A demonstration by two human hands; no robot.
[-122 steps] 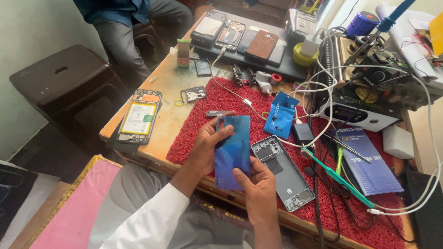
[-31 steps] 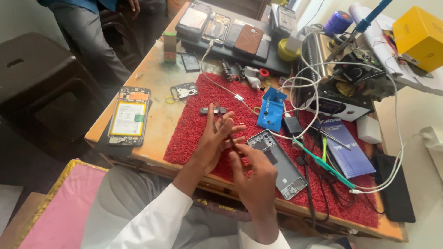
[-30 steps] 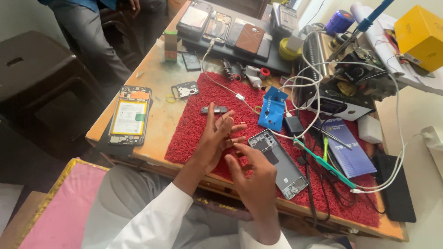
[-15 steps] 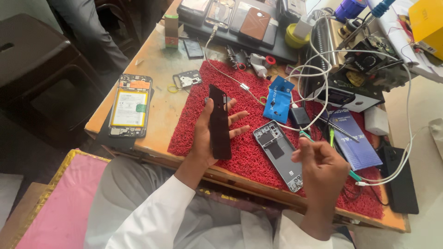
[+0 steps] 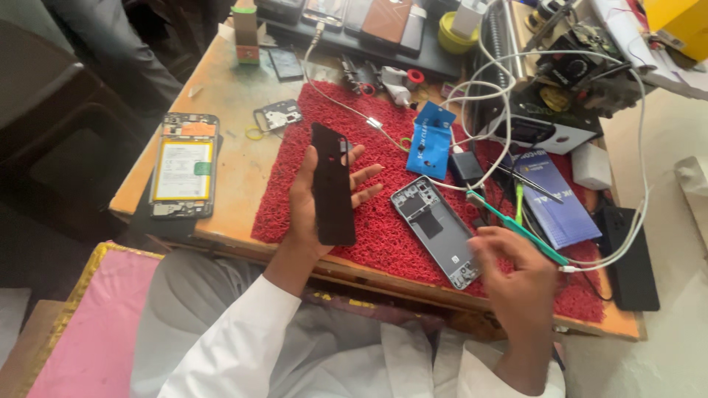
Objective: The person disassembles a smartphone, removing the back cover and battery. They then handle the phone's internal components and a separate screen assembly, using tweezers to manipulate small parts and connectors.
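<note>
From the head camera we see our left hand (image 5: 313,203) gripping a dark back cover (image 5: 332,184) upright over the red mat (image 5: 383,214). Our right hand (image 5: 516,280), half curled and empty, hovers by the phone frame (image 5: 435,228) near the worktop's front edge. We judge refitting comes next, needing careful alignment.

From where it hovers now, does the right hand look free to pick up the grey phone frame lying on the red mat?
Probably yes. The right hand is empty and hovers just beside the grey phone frame, which lies flat on the red mat with nothing over it. Only the green tool and cables lie close by.
</note>
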